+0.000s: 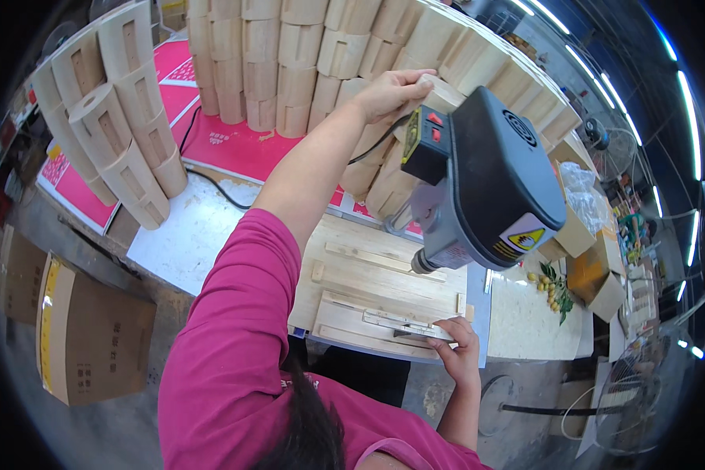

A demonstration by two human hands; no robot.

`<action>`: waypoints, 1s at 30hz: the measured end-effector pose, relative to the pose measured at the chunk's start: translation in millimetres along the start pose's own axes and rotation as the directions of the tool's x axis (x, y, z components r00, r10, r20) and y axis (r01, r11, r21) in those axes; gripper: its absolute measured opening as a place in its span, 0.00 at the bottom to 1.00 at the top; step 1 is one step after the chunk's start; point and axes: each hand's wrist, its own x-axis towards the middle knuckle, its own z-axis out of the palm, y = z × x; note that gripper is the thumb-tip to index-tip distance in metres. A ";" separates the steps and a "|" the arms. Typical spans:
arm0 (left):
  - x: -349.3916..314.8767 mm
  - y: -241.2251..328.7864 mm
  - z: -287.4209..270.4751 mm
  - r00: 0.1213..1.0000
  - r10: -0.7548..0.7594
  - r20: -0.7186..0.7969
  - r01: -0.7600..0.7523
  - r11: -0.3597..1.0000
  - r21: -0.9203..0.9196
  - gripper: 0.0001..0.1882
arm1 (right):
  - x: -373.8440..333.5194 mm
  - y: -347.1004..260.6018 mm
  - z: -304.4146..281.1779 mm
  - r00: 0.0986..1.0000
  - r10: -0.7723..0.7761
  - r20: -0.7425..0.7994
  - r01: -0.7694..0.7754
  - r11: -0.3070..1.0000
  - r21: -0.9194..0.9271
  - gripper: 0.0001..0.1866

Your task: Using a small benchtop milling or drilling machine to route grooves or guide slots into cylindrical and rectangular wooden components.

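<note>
My left arm reaches across the bench. My left hand [395, 92] is closed on the end of a pale wooden cylinder [444, 92] at the stack behind the drill press [497, 168]; the press hides part of it. Near the front edge of the wooden work board [360, 274], the fingers of my right hand [456, 348] are closed on the end of a flat, pale strip-like piece [427, 330] with a dark part beneath it. Its exact kind does not show. Above the board hangs the drill chuck [423, 262], with thin wooden strips [368, 256] lying below it.
Stacked slotted cylinders [298, 78] line the back, with another stack [121, 125] at left. A black cable [219, 188] crosses the bench. At right are yellow fruits with leaves [552, 291] and an open carton [595, 270]. Cardboard boxes [102, 337] stand at lower left.
</note>
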 end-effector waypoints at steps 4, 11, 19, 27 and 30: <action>4.2 -0.2 -1.2 0.998 0.045 0.049 -0.047 0.999 0.027 0.28 | -2.0 -0.3 1.1 0.999 0.049 -0.006 -0.049 0.999 0.021 0.15; -11.2 3.4 2.9 0.989 0.120 -0.086 -0.113 0.990 0.087 0.30 | -2.2 -1.5 1.8 0.999 0.046 0.002 -0.046 0.999 0.009 0.15; -7.1 -15.4 6.5 0.809 0.517 -0.279 -0.348 0.805 0.481 0.37 | 0.9 -5.5 1.0 0.998 0.064 0.004 -0.064 0.998 0.019 0.14; -18.0 -12.9 -1.1 0.418 0.906 -0.067 -0.274 0.196 0.942 0.30 | 1.1 -2.6 1.3 0.998 0.063 -0.003 -0.063 0.998 0.009 0.13; -17.1 -5.3 -19.1 0.341 0.939 -0.048 -0.194 0.120 0.974 0.33 | -0.5 -4.1 1.1 0.998 0.056 0.012 -0.056 0.998 0.017 0.14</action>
